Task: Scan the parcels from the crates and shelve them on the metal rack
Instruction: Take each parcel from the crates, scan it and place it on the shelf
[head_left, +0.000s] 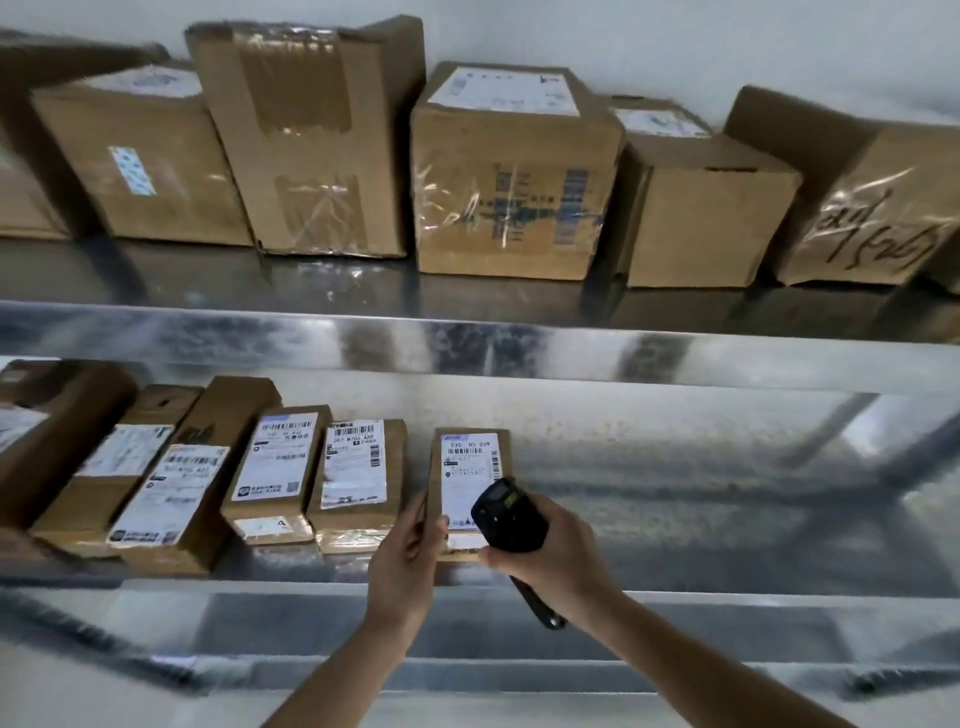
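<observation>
Left hand (410, 545) pinches the parcel (470, 488) at its near left edge on the lower shelf (675, 499). Right hand (556, 556) grips the scanner (506, 514) over its label. Risk: scanner knocks parcel askew; glare spoils read.

The metal rack (467, 343) showed two shiny steel shelves. On the upper shelf (322, 280) a row of large cardboard boxes (511, 187) stood side by side against the wall, spanning from 9 o'clock to 3 o'clock. On the lower shelf (675, 499), towards 8 o'clock, a row of slim labelled parcels (358, 483) lay close together, labels up. One more parcel (467, 467) lay just beside them near the front edge, with bare steel stretching away towards 3 o'clock.
</observation>
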